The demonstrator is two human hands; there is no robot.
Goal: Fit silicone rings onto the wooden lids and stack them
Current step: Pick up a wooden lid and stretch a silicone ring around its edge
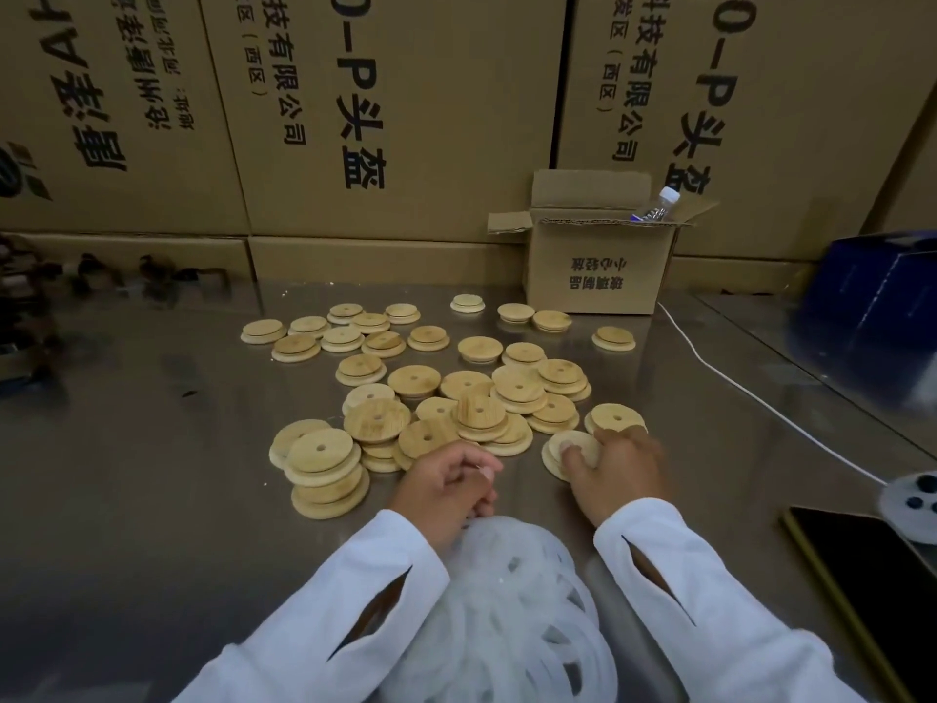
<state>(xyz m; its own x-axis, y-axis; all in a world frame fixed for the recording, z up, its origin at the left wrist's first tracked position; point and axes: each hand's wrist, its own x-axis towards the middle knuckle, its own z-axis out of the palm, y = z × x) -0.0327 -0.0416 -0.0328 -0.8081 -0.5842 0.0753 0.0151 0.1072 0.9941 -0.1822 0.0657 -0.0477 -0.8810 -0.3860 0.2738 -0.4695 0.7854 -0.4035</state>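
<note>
Several round wooden lids [416,380] with centre holes lie scattered and piled across the steel table [152,474]. A short stack of lids [324,474] stands at the left front. My right hand [616,471] grips one wooden lid [560,449] at the pile's right edge, fingers curled over its rim. My left hand [446,492] is closed, and a bit of translucent silicone ring seems to show at its fingertips. A heap of white translucent silicone rings [512,616] lies between my forearms at the near edge.
A small open cardboard box [598,268] holding a plastic bottle [656,202] stands at the back right. Large printed cartons [355,119] wall the back. A white cable [750,393] runs to a round white device [912,504]; a dark phone [872,575] lies at the right.
</note>
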